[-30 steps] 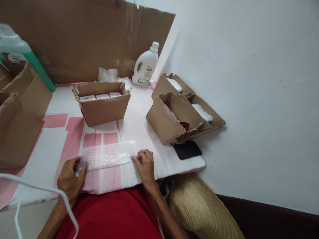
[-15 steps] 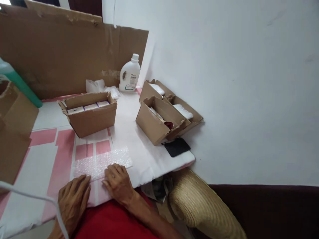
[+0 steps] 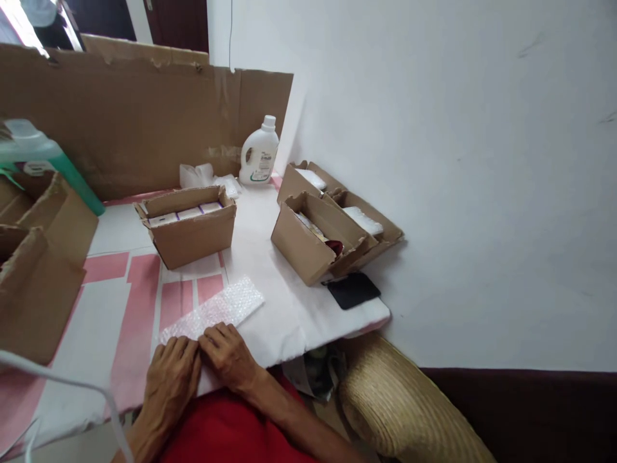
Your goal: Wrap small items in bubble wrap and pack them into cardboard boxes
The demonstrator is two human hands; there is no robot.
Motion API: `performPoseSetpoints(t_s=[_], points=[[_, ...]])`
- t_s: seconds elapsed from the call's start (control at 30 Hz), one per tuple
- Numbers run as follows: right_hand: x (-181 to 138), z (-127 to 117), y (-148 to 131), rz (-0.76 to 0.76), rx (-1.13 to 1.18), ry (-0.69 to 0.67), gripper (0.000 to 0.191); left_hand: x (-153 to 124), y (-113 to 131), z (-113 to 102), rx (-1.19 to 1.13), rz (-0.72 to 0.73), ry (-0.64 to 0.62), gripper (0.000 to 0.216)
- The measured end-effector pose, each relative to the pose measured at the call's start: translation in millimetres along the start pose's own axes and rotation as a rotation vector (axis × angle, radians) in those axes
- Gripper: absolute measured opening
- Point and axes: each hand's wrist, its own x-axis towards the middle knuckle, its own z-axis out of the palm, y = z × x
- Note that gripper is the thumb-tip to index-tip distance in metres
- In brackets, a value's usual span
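Observation:
A strip of clear bubble wrap (image 3: 216,308) lies slantwise on the table near its front edge. My left hand (image 3: 172,376) is at its near left end, with the fingers curled and closed on the near edge. Right beside it, my right hand (image 3: 229,357) is closed on the same near edge, fingers bent and thumb side towards the left hand. The fingertips of both hands are partly hidden, along with the part of the wrap under them.
Ahead stands a cardboard box (image 3: 193,238) with small white boxes inside. Several open cardboard boxes (image 3: 308,247) stand to the right, by a black flat object (image 3: 353,290). A white jug (image 3: 260,151) and green-liquid bottle (image 3: 77,177) are behind. A white cable (image 3: 62,375) crosses lower left.
My left hand has moved right and closed up beside my right hand. The bubble wrap has turned, its right end now angled farther away. The view has shifted a little.

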Motion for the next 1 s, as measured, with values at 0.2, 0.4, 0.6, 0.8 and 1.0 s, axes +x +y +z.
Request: performPoseSetpoints(t_s=[0.2,0.4,0.6,0.8,1.0], points=[[-41.3,-16.3,21.7,0.136,0.382,0.098,0.023,-5.1,7.7,-14.0,-0.359,0.059,-0.062,0.04],[-50.4,-44.2,23.6,0.394,0.731,0.094,0.022,-19.9,-27.3,-7.0,-0.463,0.12,-0.057,0.031],[-46.6,-47.6,20.6,0.535,0.658,0.161,0.016,-5.2,-16.6,1.8,-0.758,-0.233,-0.162,0.023],[-46.3,-30.1,13.4,0.605,0.417,0.265,0.011,6.1,1.6,16.6,-0.571,-0.311,-0.03,0.033],[-44.8,-25.8,11.8,0.602,0.405,0.278,0.024,-0.4,17.6,10.2,-0.232,-0.218,0.199,0.053]])
